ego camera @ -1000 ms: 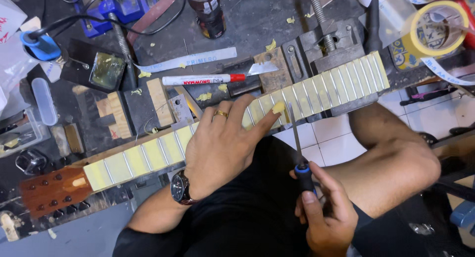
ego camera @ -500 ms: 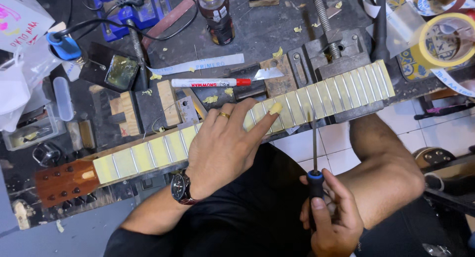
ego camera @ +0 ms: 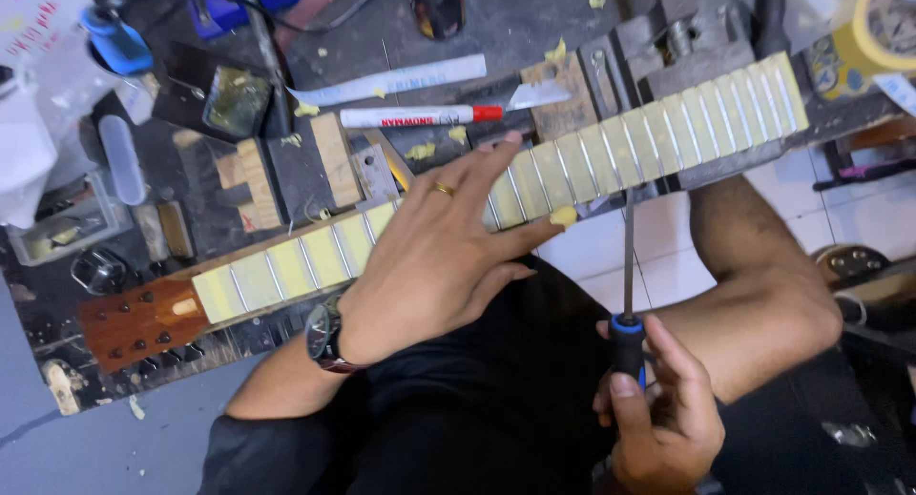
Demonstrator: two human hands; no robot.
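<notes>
A guitar neck (ego camera: 658,137) lies slanted across the bench, its frets bare and the spaces between them covered with yellowish tape. Its brown headstock (ego camera: 134,319) points to the lower left. My left hand (ego camera: 439,242) lies flat on the middle of the neck, fingers spread, with a ring and a wristwatch. A scrap of yellow tape (ego camera: 563,215) sticks to its thumb tip. My right hand (ego camera: 658,409) grips the blue-and-black handle of a slim file (ego camera: 627,257) held upright, its tip just below the neck's near edge.
Behind the neck lie a white marker with a red cap (ego camera: 420,116), a white ruler (ego camera: 401,78), wooden blocks (ego camera: 296,166), a metal vise (ego camera: 682,51) and tape scraps. A roll of yellow tape (ego camera: 873,28) sits at the top right. White floor tiles (ego camera: 620,257) show below the bench.
The view has moved in closer. My left hand has flattened and spread on the neck. My right hand has brought the file more upright, its tip nearer the neck's edge.
</notes>
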